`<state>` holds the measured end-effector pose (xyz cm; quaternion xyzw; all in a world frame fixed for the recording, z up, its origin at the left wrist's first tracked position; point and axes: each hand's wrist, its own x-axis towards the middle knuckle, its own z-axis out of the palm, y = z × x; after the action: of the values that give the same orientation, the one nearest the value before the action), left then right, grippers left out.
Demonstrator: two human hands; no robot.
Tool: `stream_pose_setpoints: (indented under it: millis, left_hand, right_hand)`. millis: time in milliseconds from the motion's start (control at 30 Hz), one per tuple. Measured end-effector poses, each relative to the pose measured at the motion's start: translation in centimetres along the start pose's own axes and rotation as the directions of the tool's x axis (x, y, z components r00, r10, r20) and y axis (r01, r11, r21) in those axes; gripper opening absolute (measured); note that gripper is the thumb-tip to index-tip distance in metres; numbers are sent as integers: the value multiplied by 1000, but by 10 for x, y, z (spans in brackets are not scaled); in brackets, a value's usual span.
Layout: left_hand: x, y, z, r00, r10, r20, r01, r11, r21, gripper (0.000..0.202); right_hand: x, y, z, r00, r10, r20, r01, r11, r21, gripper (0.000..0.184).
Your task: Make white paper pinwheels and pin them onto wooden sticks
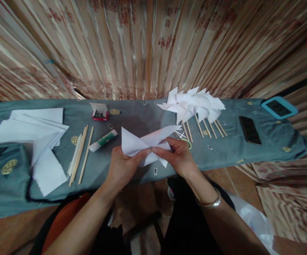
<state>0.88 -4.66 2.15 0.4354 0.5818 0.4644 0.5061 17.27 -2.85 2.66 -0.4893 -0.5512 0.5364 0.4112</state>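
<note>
Between my two hands is a white paper pinwheel [132,140], raised over the front part of the cloth-covered table. My left hand [124,164] grips its left side, thumb pressed at the middle. From the right, my right hand [180,156] grips it too, its thumb meeting the other at a small shiny pin [150,148]. The fingers behind the paper are hidden. Just beyond my right hand lie scissors with a yellow-green handle [187,142], partly covered, and small white paper scraps [180,134].
Finished pinwheels on sticks [196,104] lie at the back right. A dark phone [249,130] and a blue-framed tablet [279,107] are farther right. To the left are a glue stick [103,140], a red box of pins [99,113], wooden sticks [86,156] and white paper sheets [47,170].
</note>
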Motion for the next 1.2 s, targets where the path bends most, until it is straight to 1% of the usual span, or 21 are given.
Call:
stream_pose_setpoints:
  millis: [100, 233, 533, 767, 933, 1067, 1200]
  left_hand:
    - [1, -2, 0, 1000, 11, 4, -11, 1000, -10, 20]
    - [1, -2, 0, 1000, 22, 8, -22, 1000, 0, 18]
    - [0, -3, -1, 999, 47, -3, -47, 998, 37, 18]
    - [1, 1, 0, 998, 64, 2, -64, 998, 17, 19]
    - [2, -3, -1, 998, 66, 20, -66, 998, -8, 18]
    - [2, -7, -3, 998, 61, 29, -60, 998, -10, 17]
    - [2, -6, -4, 999, 23, 37, -22, 1000, -13, 20]
  right_hand:
    - [0, 1, -1, 1000, -15, 17, 14, 1000, 13, 16]
    - [0, 3, -2, 999, 5, 35, -6, 1000, 21, 17]
    - [0, 2, 1, 1000, 14, 24, -15, 999, 51, 20]
    - [0, -2, 1, 999, -34, -1, 34, 998, 59, 13]
    - [0, -1, 0, 999, -54, -4, 54, 998, 39, 12]
    - [0, 0, -1, 998, -22, 57, 17, 997, 80, 16]
    - [-1, 0, -2, 994, 43, 99, -51, 995, 84, 21]
